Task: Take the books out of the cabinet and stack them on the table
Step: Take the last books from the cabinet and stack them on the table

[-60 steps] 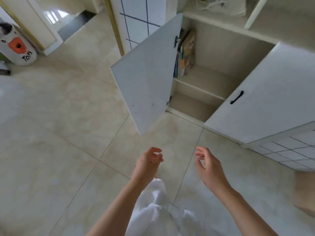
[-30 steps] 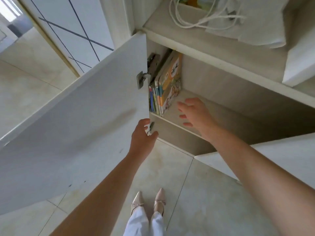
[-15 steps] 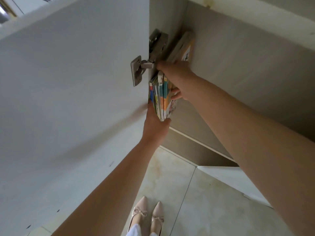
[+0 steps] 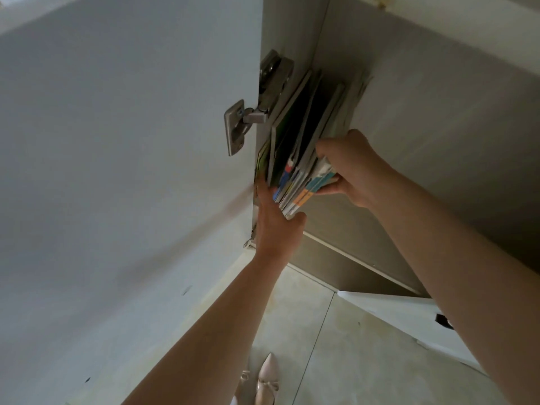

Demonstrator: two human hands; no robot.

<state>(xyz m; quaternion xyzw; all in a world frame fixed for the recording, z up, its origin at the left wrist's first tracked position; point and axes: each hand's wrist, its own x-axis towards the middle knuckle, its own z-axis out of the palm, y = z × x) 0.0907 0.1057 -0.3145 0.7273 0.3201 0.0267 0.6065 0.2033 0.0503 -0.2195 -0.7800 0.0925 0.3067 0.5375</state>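
A bundle of thin colourful books (image 4: 304,141) stands upright at the left end of the cabinet shelf, just right of the door hinge (image 4: 251,118). My right hand (image 4: 353,168) grips the bundle's right side, fingers over the top edge and thumb under the spines. My left hand (image 4: 277,223) reaches up from below; its fingers lie along the bundle's left face and its thumb presses the lower spines. The books tilt with their lower ends toward me. The cabinet (image 4: 438,118) interior is grey-beige.
The open white cabinet door (image 4: 122,171) fills the left half of the view, close to my left arm. A second open door (image 4: 409,320) with a dark handle lies low on the right. Tiled floor (image 4: 336,346) and my shoes show below.
My right hand slid from the books' top down to their right side. The bundle has tipped outward, and my left hand has closed up along its left face.
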